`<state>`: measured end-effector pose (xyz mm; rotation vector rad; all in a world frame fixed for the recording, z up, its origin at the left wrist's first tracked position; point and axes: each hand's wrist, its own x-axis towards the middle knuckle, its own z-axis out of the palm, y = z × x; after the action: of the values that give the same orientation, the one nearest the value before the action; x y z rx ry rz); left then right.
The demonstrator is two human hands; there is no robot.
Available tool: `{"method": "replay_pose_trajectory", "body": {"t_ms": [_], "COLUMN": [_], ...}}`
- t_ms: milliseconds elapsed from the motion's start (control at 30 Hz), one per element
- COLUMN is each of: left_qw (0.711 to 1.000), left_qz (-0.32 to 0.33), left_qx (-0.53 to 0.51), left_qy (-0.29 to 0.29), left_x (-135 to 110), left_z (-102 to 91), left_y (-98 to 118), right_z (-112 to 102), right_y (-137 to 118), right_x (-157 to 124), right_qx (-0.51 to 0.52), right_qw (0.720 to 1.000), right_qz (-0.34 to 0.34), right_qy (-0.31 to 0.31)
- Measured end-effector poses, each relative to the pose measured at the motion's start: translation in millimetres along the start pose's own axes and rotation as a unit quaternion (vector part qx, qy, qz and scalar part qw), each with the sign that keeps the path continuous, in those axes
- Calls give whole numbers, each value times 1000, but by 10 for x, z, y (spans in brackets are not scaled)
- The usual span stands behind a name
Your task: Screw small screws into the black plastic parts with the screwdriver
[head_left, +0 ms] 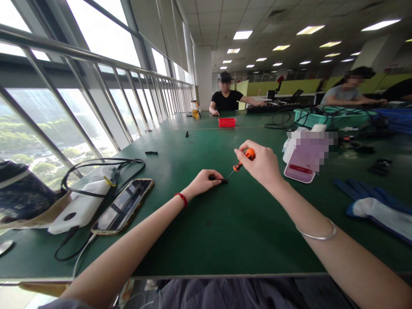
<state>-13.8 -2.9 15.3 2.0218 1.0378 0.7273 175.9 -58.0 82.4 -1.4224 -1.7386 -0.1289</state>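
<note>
My left hand (203, 182) pinches a small black part (219, 180) flat against the green table (225, 223), fingers closed on it. My right hand (261, 163) is wrapped round the orange handle of a small screwdriver (242, 162). The screwdriver slants down to the left, and its thin tip meets the black part. A red band sits on my left wrist and a silver bangle on my right forearm.
A phone (124, 206), a white power bank (84, 201) and black cables lie at the left. Blue-and-white gloves (376, 208) and a pink box (304, 165) lie at the right. Small black parts (151, 152) and a red tray (227, 122) sit farther back. Two people sit at the far end.
</note>
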Motion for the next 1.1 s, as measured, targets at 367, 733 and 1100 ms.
{"method": "replay_pose_trajectory", "body": {"t_ms": [367, 733, 1100], "left_qw": [1000, 1000, 1000], "left_qz": [-1, -1, -1], "left_qx": [3, -2, -1], "left_qy": [-2, -2, -1], "left_x": [4, 2, 4], "left_z": [-1, 2, -5], "left_y": [0, 3, -7], "right_z": [-5, -11, -10], "right_y": [-7, -19, -40], "right_x": [-6, -16, -27], "right_qx": [28, -15, -37], "right_qw": [999, 1000, 999], "right_qz": [13, -9, 13], "right_qy": [-9, 1, -1]}}
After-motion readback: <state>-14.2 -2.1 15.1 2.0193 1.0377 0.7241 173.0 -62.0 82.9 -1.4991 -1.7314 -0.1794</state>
